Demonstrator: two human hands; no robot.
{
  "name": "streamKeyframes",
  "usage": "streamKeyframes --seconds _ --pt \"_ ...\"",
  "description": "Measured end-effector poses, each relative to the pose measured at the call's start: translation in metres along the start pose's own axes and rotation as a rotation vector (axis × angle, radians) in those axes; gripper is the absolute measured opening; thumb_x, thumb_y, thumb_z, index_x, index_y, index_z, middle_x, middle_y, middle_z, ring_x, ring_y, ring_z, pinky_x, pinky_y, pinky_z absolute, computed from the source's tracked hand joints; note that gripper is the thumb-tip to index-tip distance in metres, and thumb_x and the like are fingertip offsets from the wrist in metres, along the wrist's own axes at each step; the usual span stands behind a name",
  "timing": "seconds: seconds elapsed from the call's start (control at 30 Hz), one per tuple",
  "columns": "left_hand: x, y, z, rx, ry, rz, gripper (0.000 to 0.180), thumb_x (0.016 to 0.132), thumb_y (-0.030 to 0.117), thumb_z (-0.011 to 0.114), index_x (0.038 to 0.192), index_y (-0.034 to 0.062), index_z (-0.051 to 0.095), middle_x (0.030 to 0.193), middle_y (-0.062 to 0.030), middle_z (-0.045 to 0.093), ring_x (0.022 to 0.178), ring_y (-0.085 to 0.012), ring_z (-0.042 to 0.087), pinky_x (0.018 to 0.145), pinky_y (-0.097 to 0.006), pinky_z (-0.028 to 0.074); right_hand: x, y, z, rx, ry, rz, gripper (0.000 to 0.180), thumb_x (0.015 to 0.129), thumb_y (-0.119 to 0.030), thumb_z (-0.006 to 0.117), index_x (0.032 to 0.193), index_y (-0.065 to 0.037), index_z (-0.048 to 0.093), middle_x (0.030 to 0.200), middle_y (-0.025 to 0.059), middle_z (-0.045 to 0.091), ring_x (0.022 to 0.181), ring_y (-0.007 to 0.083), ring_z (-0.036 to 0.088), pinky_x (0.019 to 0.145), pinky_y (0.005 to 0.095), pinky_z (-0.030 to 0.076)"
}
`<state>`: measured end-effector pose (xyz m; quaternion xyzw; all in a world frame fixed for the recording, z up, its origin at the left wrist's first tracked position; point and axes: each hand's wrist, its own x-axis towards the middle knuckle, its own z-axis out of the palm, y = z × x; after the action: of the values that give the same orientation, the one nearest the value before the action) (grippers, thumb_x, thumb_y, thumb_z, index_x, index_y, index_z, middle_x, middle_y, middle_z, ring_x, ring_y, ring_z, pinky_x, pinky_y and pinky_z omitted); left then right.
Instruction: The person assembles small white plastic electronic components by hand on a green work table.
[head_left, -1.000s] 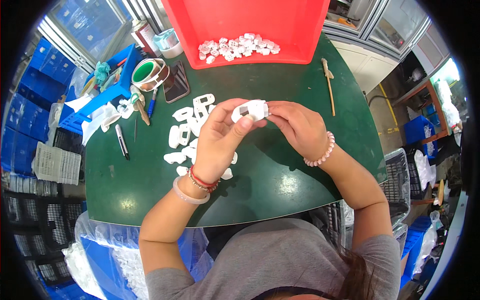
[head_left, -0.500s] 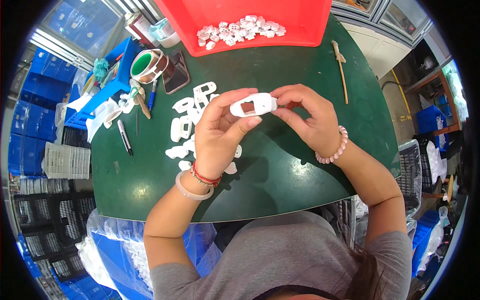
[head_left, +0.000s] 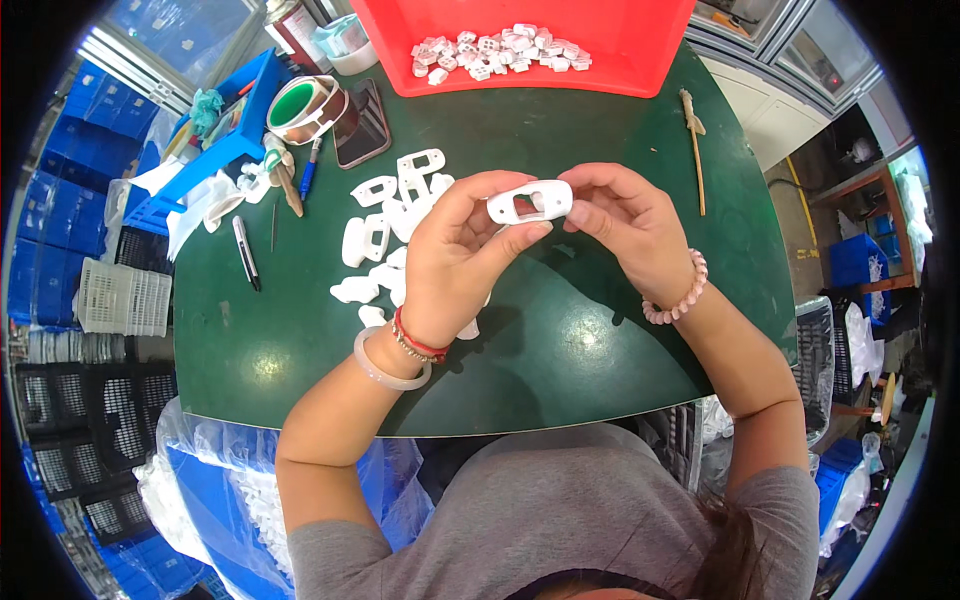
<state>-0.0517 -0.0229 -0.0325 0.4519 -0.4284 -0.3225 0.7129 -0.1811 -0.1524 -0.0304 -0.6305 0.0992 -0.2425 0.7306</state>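
Both hands, left hand [head_left: 455, 260] and right hand [head_left: 625, 225], pinch a white plastic shell [head_left: 530, 202] above bare green table [head_left: 560, 340].

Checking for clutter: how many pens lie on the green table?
2: a black pen at the left, and a blue pen beside the tape roll. Others may hide in the blue tray.

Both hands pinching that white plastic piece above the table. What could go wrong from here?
1. The white plastic piece is held only by fingertips of the left hand and right hand; a slip would likely drop it among the similar white parts below, mixing them.
2. The phone and pen crowd that pile; reaching there could knock them.
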Motion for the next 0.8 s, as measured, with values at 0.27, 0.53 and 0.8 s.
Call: streamKeyframes --seconds 0.27,0.53,0.8 --pt "0.001 0.002 0.0 0.078 0.256 0.019 0.034 0.08 -0.003 0.06 0.112 -0.0001 0.047 0.101 -0.0093 0.057 0.082 -0.0122 0.059 0.068 -0.022 0.049 0.002 0.004 -0.005 0.39 -0.021 0.174 0.019 0.087 -0.016 0.055 0.103 -0.005 0.054 0.103 0.0056 0.058 0.091 0.0118 0.055 0.077 0.0254 0.045" --pt "-0.002 -0.005 -0.001 0.119 0.168 0.076 0.038 0.077 -0.004 0.062 0.112 0.002 0.049 0.1 -0.0063 0.052 0.089 -0.014 0.055 0.076 -0.024 0.047 0.003 -0.004 -0.007 0.525 -0.111 0.366 0.015 0.09 -0.021 0.047 0.096 -0.008 0.053 0.097 0.0047 0.059 0.087 0.0129 0.055 0.075 0.0275 0.045" --pt "-0.002 -0.009 -0.003 0.326 -0.062 0.167 0.037 0.072 -0.003 0.066 0.107 0.0021 0.055 0.11 -0.0078 0.048 0.099 -0.0168 0.052 0.084 -0.028 0.045 0.0 0.004 -0.006 0.408 -0.14 0.42 0.03 0.089 -0.037 0.049 0.091 -0.007 0.053 0.083 0.0007 0.055 0.071 0.0075 0.052 0.061 0.022 0.046"
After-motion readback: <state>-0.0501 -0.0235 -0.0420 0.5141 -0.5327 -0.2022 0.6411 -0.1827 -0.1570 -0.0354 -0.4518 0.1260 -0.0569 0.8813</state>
